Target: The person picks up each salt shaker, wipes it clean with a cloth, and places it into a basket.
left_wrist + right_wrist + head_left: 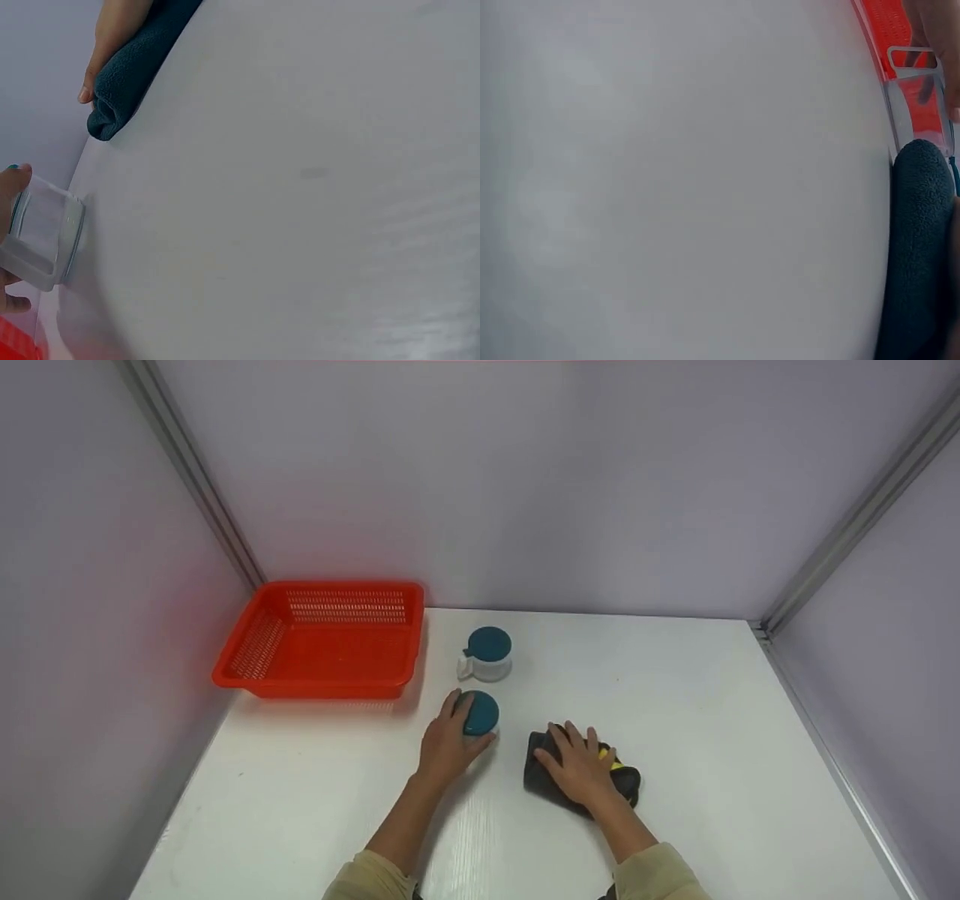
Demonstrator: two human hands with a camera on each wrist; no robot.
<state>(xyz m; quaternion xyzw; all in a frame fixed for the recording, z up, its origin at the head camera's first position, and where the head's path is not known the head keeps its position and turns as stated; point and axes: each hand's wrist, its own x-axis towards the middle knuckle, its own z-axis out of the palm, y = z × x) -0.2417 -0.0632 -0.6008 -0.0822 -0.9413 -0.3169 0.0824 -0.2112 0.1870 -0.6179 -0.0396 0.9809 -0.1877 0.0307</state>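
Note:
My left hand (445, 742) grips a clear jar (56, 229) with a teal lid (481, 712), its thumb and fingers around the top. A pale handle (915, 58) shows on the jar's side in the right wrist view. Behind it stands a second clear jar (491, 670) with a teal lid and a side handle. To the right, my right hand (581, 769) rests with spread fingers on a folded dark cloth (541, 778) that has a yellow patch. In the wrist views the cloth (131, 75) looks dark teal and fluffy.
A red plastic basket (330, 690) with slotted sides stands at the back left of the white table (720, 780). Pale panels (525, 487) enclose the back and both sides, with metal strips (862, 521) at the corners.

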